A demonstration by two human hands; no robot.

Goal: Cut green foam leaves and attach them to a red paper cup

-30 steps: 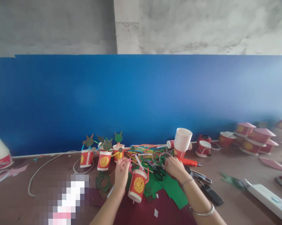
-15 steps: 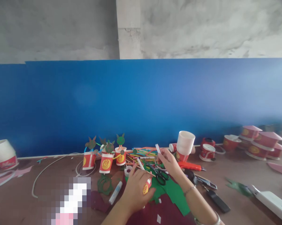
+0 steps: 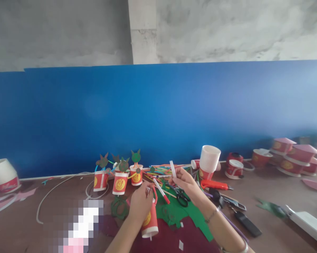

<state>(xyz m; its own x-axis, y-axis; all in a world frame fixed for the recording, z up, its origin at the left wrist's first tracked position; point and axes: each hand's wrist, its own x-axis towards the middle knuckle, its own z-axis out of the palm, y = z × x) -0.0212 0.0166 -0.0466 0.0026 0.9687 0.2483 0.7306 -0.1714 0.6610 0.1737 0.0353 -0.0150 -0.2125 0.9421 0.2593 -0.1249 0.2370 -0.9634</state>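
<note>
A red paper cup point(image 3: 152, 223) with a yellow print lies tilted at the bottom centre, a red strip near its upper end. My left hand point(image 3: 141, 202) is closed on the cup's upper end and covers part of it. To the right, my right hand point(image 3: 183, 181) pinches a short white strip point(image 3: 172, 169) that points upward. A white marker with a red cap point(image 3: 161, 191) lies between the hands. Under them are green paper point(image 3: 197, 214) and dark red paper point(image 3: 169, 239). Black scissors point(image 3: 183, 201) rest beside my right wrist.
Decorated cups point(image 3: 120, 183) stand left of centre against the blue panel. A stack of white cups point(image 3: 210, 158), an orange cutter point(image 3: 213, 185) and keys with a black fob point(image 3: 246, 224) are on the right. Pink-topped cups point(image 3: 292, 165) stand far right.
My left hand has shifted left and up, and more of the red cup shows, its base toward me. My right hand has moved slightly left with the white strip.
</note>
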